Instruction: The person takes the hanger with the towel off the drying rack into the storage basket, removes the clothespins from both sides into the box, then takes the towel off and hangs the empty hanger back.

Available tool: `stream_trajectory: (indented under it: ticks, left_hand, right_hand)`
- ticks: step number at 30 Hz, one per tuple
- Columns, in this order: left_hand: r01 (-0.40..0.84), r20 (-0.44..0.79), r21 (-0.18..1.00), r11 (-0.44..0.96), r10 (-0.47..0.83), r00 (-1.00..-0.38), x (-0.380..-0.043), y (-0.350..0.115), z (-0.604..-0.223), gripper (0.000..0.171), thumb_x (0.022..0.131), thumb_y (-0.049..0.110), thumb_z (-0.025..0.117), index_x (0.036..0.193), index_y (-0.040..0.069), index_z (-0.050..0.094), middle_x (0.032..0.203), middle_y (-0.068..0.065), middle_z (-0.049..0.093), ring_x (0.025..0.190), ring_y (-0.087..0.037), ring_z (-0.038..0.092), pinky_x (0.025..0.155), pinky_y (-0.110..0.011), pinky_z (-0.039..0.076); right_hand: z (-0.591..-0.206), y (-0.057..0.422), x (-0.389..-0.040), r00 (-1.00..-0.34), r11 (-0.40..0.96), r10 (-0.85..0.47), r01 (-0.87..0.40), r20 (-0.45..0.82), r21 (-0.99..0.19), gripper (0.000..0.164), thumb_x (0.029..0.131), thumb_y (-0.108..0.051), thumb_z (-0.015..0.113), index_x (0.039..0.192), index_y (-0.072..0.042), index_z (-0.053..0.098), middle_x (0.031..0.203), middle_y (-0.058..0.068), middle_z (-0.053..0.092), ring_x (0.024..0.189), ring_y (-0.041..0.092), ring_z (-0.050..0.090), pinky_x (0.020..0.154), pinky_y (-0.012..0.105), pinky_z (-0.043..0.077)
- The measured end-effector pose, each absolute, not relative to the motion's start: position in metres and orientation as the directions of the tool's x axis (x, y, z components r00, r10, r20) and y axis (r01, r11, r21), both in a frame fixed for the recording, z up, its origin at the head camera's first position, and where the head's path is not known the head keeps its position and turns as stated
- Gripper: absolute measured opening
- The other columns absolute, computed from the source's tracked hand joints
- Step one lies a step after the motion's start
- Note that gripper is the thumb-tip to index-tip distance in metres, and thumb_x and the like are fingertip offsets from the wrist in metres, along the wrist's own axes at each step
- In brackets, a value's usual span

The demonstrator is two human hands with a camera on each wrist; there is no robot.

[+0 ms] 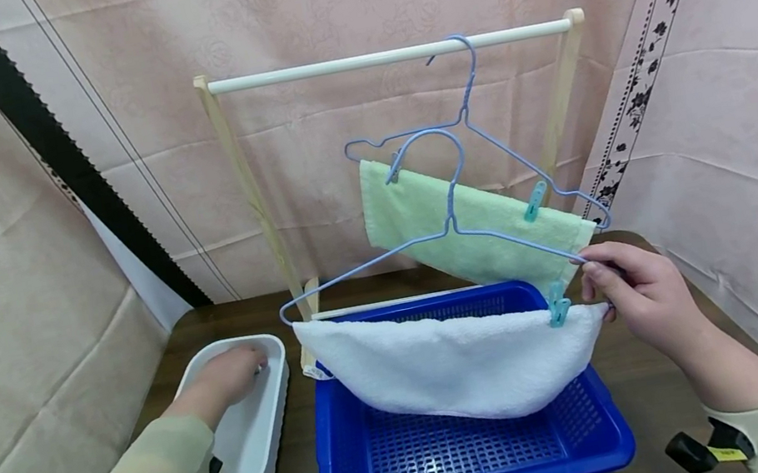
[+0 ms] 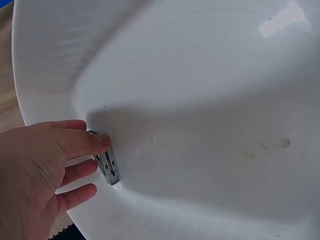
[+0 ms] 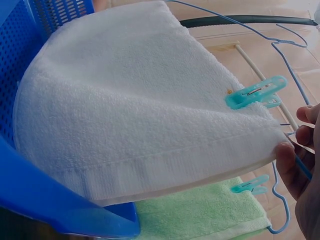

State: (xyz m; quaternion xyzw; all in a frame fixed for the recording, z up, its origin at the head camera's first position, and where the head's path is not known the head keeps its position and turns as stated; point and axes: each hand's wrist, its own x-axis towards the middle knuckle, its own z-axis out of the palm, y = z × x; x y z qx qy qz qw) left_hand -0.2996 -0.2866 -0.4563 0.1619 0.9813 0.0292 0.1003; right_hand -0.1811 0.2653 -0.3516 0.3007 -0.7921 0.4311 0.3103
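Observation:
My left hand (image 1: 232,376) reaches into the white tray (image 1: 265,451). In the left wrist view, its fingertips pinch the upper end of a grey metal clothes peg (image 2: 109,167) by the tray's wall. My right hand (image 1: 643,287) grips the right end of a blue hanger (image 1: 453,206), with the fingers also at the corner of a white towel (image 1: 448,368). This towel hangs from the hanger, over a blue basket (image 1: 340,446). A turquoise clothes peg (image 3: 245,97) sits on the towel near the right hand; the towel's left corner meets the hanger's left end.
Behind, a second blue hanger (image 1: 469,98) hooks over the white rail (image 1: 334,67) of a stand. It carries a green towel (image 1: 437,218), tilted down to the right, with a turquoise peg (image 1: 535,200). Curtains surround the brown table (image 1: 650,392).

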Motion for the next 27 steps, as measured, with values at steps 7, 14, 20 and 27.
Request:
stream_trajectory:
  ticks: [7,14,20,27]
  left_hand:
    - [0.29,-0.192,0.107,0.951,0.306,-0.933,-0.2979,-0.2893,-0.4545,0.011,0.096,0.007,0.059,0.104,0.006,0.067,0.099,-0.007,0.066,0.089,-0.026,0.06,0.084,-0.048,0.05]
    - [0.297,-0.194,0.115,0.948,0.315,-0.929,-0.2964,-0.2896,-0.4536,0.006,0.094,0.006,0.06,0.096,0.009,0.065,0.085,-0.001,0.06,0.077,-0.02,0.052,0.076,-0.043,0.048]
    - [0.326,-0.18,0.093,0.941,0.338,-0.924,-0.296,-0.2905,-0.4536,0.016,0.093,0.002,0.061,0.106,0.007,0.068,0.098,-0.005,0.066,0.087,-0.022,0.059,0.083,-0.047,0.05]
    - [0.324,-0.19,0.056,0.944,0.329,-0.925,-0.2991,-0.2933,-0.4545,0.026,0.093,-0.001,0.061,0.118,0.006,0.068,0.116,-0.013,0.067,0.108,-0.034,0.062,0.093,-0.053,0.048]
  right_hand:
    - [-0.3515,0.2652,-0.1811,-0.628,0.447,-0.211,-0.744,0.749,-0.497,0.022,0.091,0.018,0.054,0.107,0.006,0.064,0.073,0.006,0.06,0.064,0.006,0.056,0.044,0.02,0.048]
    - [-0.3516,0.2653,-0.1816,-0.618,0.436,-0.219,-0.754,0.755,-0.49,0.021,0.091,0.018,0.054,0.107,0.008,0.064,0.073,0.006,0.06,0.064,0.006,0.056,0.044,0.02,0.047]
    - [-0.3516,0.2649,-0.1816,-0.619,0.436,-0.22,-0.754,0.754,-0.492,0.022,0.091,0.019,0.054,0.106,0.008,0.064,0.073,0.006,0.06,0.064,0.006,0.057,0.044,0.02,0.047]
    - [-0.3516,0.2656,-0.1822,-0.623,0.451,-0.215,-0.747,0.752,-0.489,0.021,0.091,0.018,0.054,0.106,0.007,0.064,0.072,0.006,0.06,0.063,0.006,0.056,0.044,0.02,0.047]
